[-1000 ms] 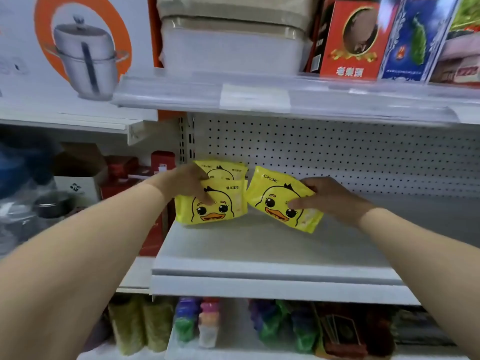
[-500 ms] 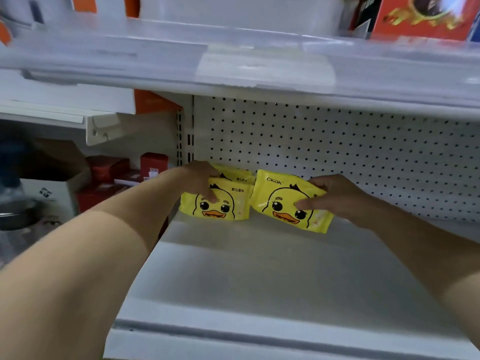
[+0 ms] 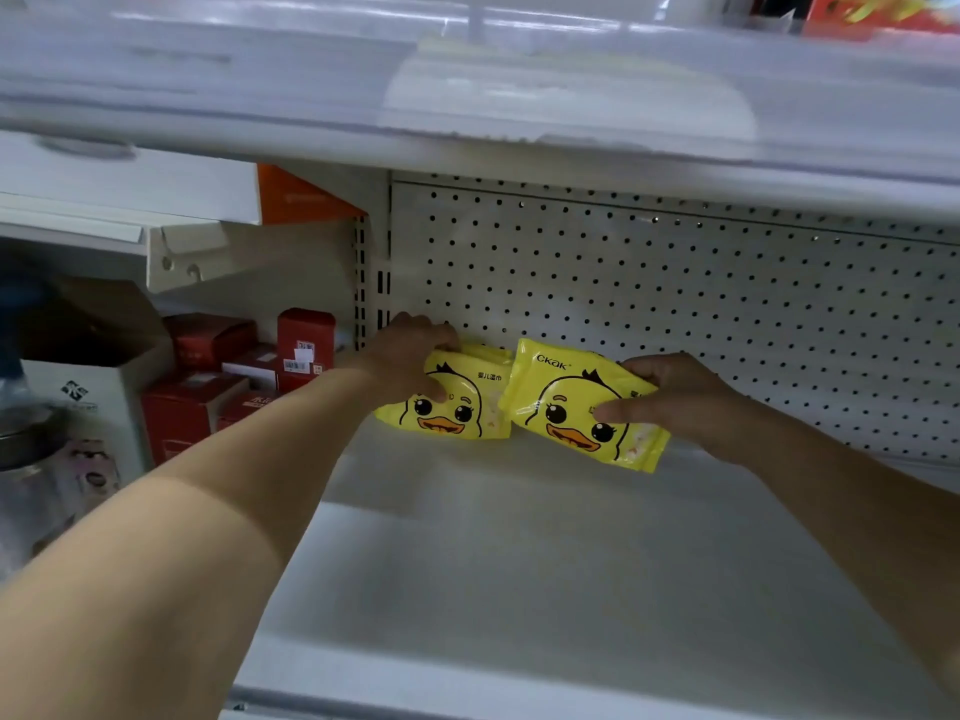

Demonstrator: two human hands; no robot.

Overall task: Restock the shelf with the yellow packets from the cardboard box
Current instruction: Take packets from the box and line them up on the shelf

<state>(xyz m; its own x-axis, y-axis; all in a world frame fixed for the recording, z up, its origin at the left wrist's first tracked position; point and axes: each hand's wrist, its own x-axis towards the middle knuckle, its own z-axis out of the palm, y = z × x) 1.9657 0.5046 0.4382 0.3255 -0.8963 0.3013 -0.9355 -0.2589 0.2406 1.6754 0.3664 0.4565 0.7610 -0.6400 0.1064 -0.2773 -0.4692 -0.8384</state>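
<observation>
A: Hands?

B: Both reach deep into the shelf [image 3: 519, 574]. Left hand [image 3: 410, 358] grips the left packet [image 3: 460, 415]: thumb on the printed face, fingers curled over the top edge. Right hand [image 3: 675, 402] pinches the right packet [image 3: 563, 407], thumb on the front beside the duck's eye, fingers curled behind the top right edge.

A: Where do the packets sit?

B: At the back left of the shelf, close to the pegboard [image 3: 675, 304]. The left packet stands nearly upright, facing out, its lower edge at shelf level. A yellow strip shows just behind its top, likely a second packet; I cannot tell for sure.

A: And the right one?

B: Tilted, right end lower. Its left edge overlaps the left packet's right edge. Whether its low corner touches the shelf, I cannot tell.

A: Surroundings?

B: The upper shelf [image 3: 467, 111] hangs blurred overhead. Past the upright at left, in the next bay, stand red boxes [image 3: 208, 402], with a white box [image 3: 78, 407] nearer the camera. The front of the shelf shows bare white metal.
</observation>
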